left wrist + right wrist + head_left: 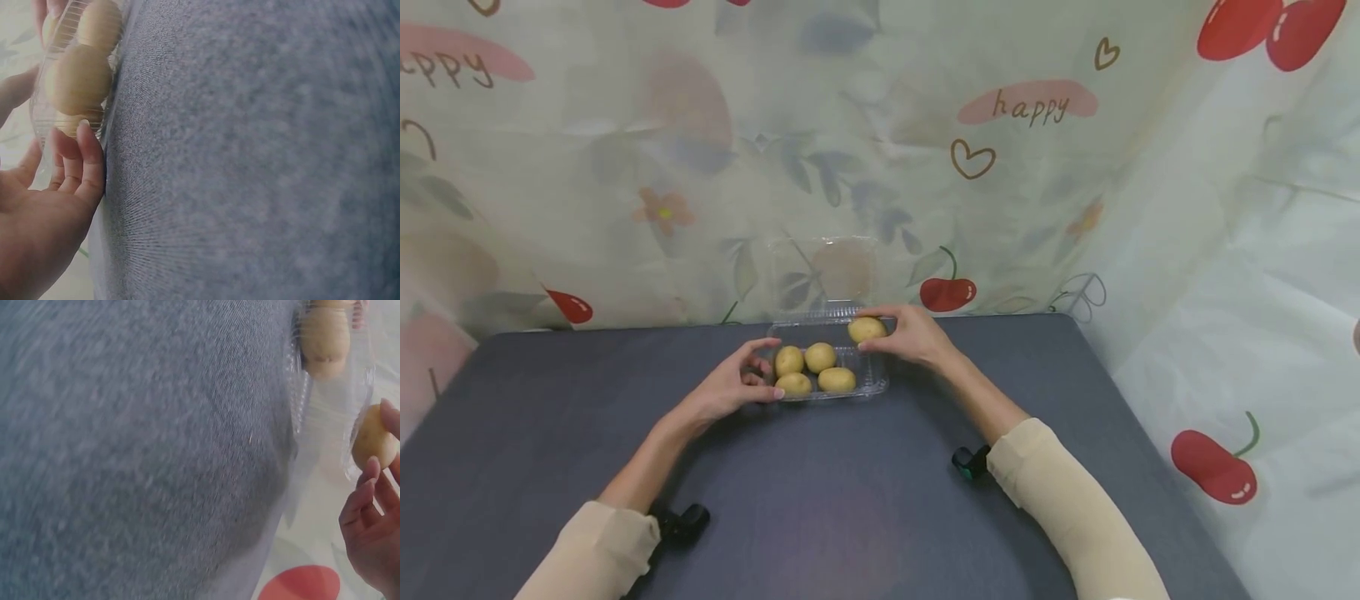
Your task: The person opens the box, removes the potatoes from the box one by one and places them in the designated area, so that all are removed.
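four small yellow potatoes (pixel 813 369) lie in a clear plastic clamshell tray (pixel 876 383) at the far middle of the dark grey table (pixel 820 517), its lid (pixel 822 271) standing open against the printed curtain (pixel 625 167); a fifth potato (pixel 867 329), pale and oval, sits over the tray's far right corner. the right hand (pixel 910 335) pinches that potato between thumb and curled fingers; the left hand (pixel 730 390) curls its fingers and thumb round the tray's left end, forearms in beige sleeves (pixel 1067 500) angled inward.
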The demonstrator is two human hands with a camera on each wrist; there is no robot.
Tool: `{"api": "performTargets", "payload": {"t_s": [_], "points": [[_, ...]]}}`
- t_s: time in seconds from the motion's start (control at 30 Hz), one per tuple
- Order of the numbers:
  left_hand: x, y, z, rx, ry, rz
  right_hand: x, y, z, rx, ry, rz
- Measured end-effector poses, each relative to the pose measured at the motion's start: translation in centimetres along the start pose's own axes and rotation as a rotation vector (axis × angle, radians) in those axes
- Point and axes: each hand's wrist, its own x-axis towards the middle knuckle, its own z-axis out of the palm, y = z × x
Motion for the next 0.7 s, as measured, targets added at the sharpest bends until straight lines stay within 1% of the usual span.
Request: {"api": "performTargets", "payload": {"t_s": [0.07, 0.13, 0.27, 0.47, 0.7], "points": [[0.0, -0.1, 0.1, -0.001, -0.002, -0.004, -0.1, 0.3, -0.2, 0.014, 0.011, 0.009], [0.0, -0.2, 0.1, 0.005, 0.000, -0.005, -0.2, 0.5, -0.4, 0.050, 0.015, 0.019], [0.1, -0.3, 0.1, 0.020, 0.016, -0.009, -0.3, 1.0, -0.9, 0.091, 0.016, 0.020], [0.1, -0.3, 0.1, 0.013, 0.016, -0.002, -0.6, 1.8, -1.6, 0.064, 0.041, 0.028], [0.0, -0.1, 0.2, 0.002, 0.012, -0.011, -1.2, 2.7, -2.2, 0.085, 0.049, 0.035]]}}
